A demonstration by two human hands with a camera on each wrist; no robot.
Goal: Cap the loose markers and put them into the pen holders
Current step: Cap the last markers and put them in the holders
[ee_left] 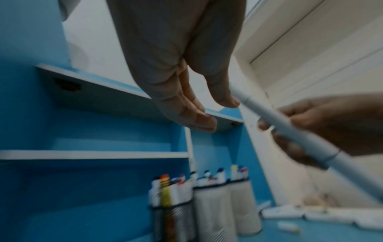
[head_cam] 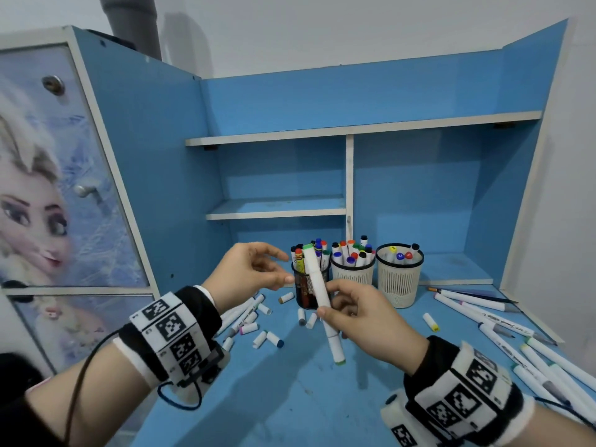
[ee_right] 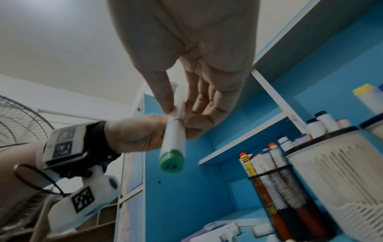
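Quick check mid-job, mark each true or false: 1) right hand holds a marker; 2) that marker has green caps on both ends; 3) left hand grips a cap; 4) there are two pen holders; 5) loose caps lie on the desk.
1) True: the right hand pinches the white marker.
2) True: green shows at both ends.
3) False: the left hand is open beside the marker and holds nothing.
4) False: three stand in a row: a black mesh holder and two white holders.
5) True: loose caps lie on the desk.
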